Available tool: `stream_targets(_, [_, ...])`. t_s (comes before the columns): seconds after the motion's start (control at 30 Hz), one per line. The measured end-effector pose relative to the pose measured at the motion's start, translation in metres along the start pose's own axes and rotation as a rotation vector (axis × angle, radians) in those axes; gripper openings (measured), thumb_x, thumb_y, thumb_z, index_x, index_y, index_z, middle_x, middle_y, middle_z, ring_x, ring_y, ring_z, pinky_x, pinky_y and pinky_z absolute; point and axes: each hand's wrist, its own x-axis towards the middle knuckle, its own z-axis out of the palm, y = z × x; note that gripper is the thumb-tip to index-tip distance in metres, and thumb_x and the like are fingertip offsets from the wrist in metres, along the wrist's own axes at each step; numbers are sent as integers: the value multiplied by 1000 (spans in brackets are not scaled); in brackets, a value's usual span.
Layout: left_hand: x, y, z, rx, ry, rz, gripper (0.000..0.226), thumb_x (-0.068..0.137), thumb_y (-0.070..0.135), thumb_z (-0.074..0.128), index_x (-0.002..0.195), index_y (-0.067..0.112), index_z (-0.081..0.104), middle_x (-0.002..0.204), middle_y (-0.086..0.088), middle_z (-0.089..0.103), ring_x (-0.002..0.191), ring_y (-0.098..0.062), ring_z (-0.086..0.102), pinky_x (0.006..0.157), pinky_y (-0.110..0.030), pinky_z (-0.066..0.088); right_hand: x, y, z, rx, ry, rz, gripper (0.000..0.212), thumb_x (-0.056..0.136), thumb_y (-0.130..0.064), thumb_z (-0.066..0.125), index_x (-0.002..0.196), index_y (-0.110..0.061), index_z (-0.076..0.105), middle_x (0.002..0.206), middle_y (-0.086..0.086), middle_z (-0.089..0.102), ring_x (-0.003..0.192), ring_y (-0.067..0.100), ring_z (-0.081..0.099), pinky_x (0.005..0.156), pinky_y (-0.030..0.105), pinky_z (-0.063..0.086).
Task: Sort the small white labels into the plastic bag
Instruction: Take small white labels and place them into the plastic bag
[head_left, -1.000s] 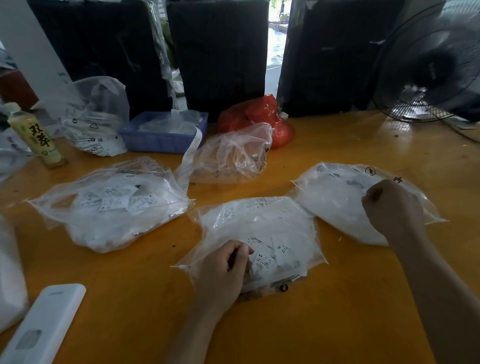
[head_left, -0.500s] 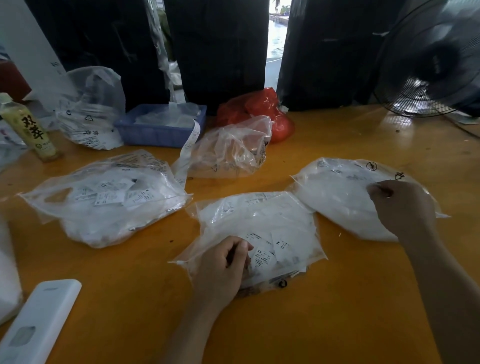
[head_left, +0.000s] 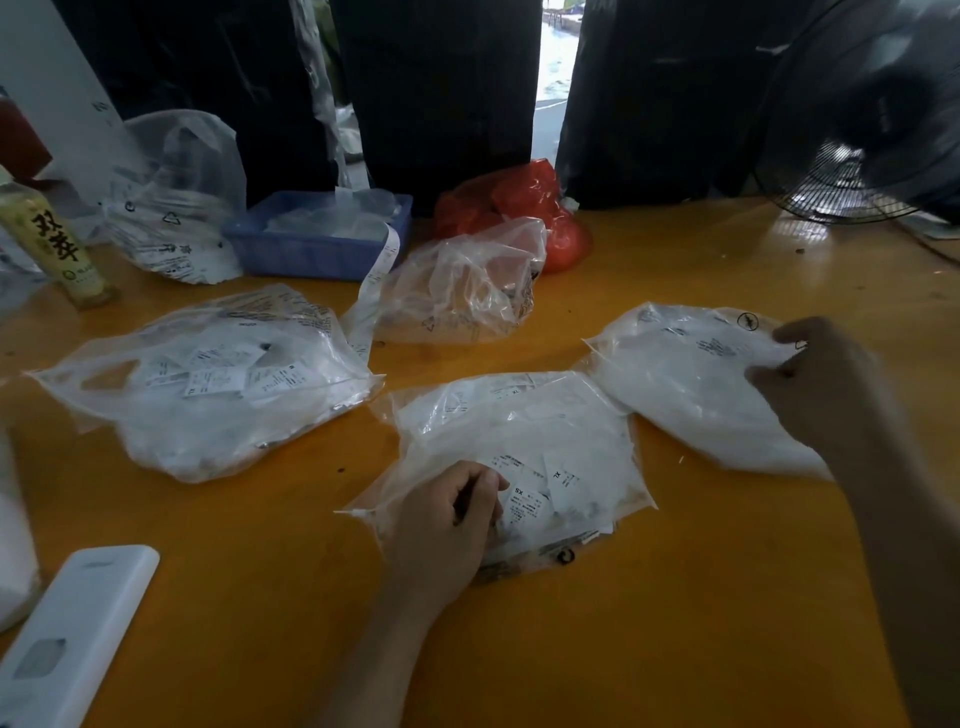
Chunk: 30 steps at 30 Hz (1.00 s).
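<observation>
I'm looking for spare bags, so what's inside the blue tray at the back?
The blue tray holds crumpled clear plastic, and a strip of white labels hangs over its front right corner. Whatever lies beneath the plastic is covered, so I can't tell.

left hand: bare, no glove | right hand: bare | forearms: unsleeved, no watch
</observation>
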Motion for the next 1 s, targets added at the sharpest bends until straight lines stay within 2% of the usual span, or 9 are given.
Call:
stream_targets(0.07, [0, 1, 0, 4, 1, -2, 24, 103, 44, 50, 91, 38, 71, 83, 21, 72, 78, -3, 70, 69, -17, 56, 2, 0, 2, -94, -80, 2, 13, 91, -31, 75, 98, -23, 68, 93, 4, 73, 77, 28, 65, 75, 42, 57])
stream_targets(0.13, [0, 0, 0, 18, 4, 2, 24, 103, 44, 50, 91, 39, 70, 86, 23, 72, 80, -1, 70, 71, -19, 57, 4, 2, 5, -170, -78, -37, 27, 93, -35, 72, 68, -30, 62, 78, 2, 70, 67, 23, 61, 66, 37, 53])
stream_targets(0.2, [0, -1, 0, 23, 4, 6, 23, 106, 40, 52, 90, 41, 69, 87, 24, 72, 81, -1, 70, 73, -21, 57, 4, 6, 8, -186, -69, -69, 42, 98, -38, 65, 59, -23, 59, 61, 2, 61, 59, 23, 56, 55, 32, 43])
stream_targets(0.3, [1, 0, 0, 26, 11, 9, 23, 105, 41, 52, 89, 42, 69, 86, 25, 72, 80, -1, 70, 74, -25, 59, 4, 9, 11, -197, -63, -92, 54, 103, -37, 53, 58, -8, 60, 55, 10, 56, 55, 29, 54, 52, 31, 39])
stream_targets(0.43, [1, 0, 0, 20, 7, 23, 22, 105, 40, 52, 91, 40, 70, 84, 24, 71, 79, -3, 70, 72, -27, 60, 6, 7, 10, -162, -25, -91, 53, 103, -32, 52, 56, -6, 53, 53, 11, 51, 53, 29, 49, 51, 30, 33])
stream_targets(0.67, [0, -1, 1, -6, 0, -6, 24, 104, 44, 51, 92, 38, 71, 82, 20, 72, 76, -3, 70, 70, -26, 58, -1, -5, 10, -34, 123, -123, 10, 97, -26, 62, 88, -24, 64, 85, -4, 60, 75, 24, 55, 65, 34, 42])
stream_targets(0.77, [0, -2, 1, -5, 0, -3, 23, 105, 40, 53, 91, 38, 71, 82, 19, 72, 76, -4, 70, 72, -32, 61, 1, -5, 15, -96, 80, -113, 23, 94, -21, 67, 73, -13, 67, 68, -4, 61, 65, 24, 56, 65, 34, 42])
stream_targets(0.87, [0, -1, 0, 1, 1, 3, 24, 104, 43, 51, 91, 39, 70, 84, 20, 73, 76, -3, 70, 72, -29, 60, 1, -4, 17, -154, 11, -93, 46, 95, -35, 69, 55, -13, 63, 48, 1, 55, 49, 19, 51, 54, 26, 31])
stream_targets(1.0, [1, -3, 1, 3, 7, 9, 23, 104, 41, 53, 91, 37, 72, 81, 19, 73, 77, -2, 70, 74, -30, 60, 1, -1, 17, -218, -8, -94, 56, 101, -45, 55, 54, -15, 57, 51, 3, 52, 52, 19, 48, 51, 25, 24])
